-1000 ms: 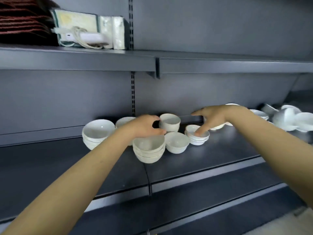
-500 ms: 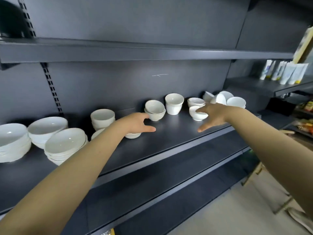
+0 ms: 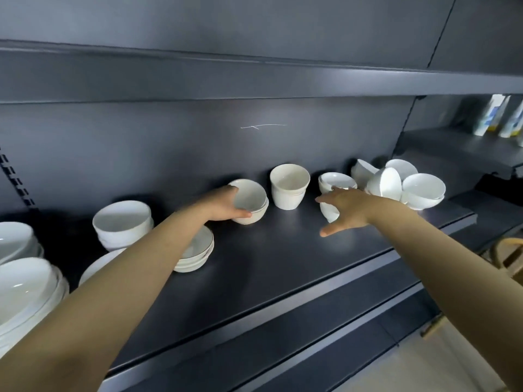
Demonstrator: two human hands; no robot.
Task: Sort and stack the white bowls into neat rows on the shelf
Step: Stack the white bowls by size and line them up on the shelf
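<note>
White bowls stand along a dark shelf (image 3: 283, 264). My left hand (image 3: 223, 206) grips a small stack of two bowls (image 3: 252, 199) at the back, thumb at the front, fingers on the far rim. To its right stands a tall white cup (image 3: 289, 185). My right hand (image 3: 349, 209) hovers with fingers spread over a small bowl (image 3: 329, 213), just in front of another low stack (image 3: 338, 181); whether it touches them I cannot tell. A jumbled heap of bowls (image 3: 396, 185) lies further right.
Stacks of wider bowls (image 3: 123, 222) and shallow plates (image 3: 25, 290) fill the shelf's left end; a low plate stack (image 3: 198, 250) sits under my left forearm. Another shelf (image 3: 254, 75) hangs overhead. Cartons (image 3: 501, 117) stand on a neighbouring shelf at right.
The view swung right along the shelf. My left hand left the low plate stack and took hold of the two-bowl stack further back. My right hand moved onto the small bowl.
</note>
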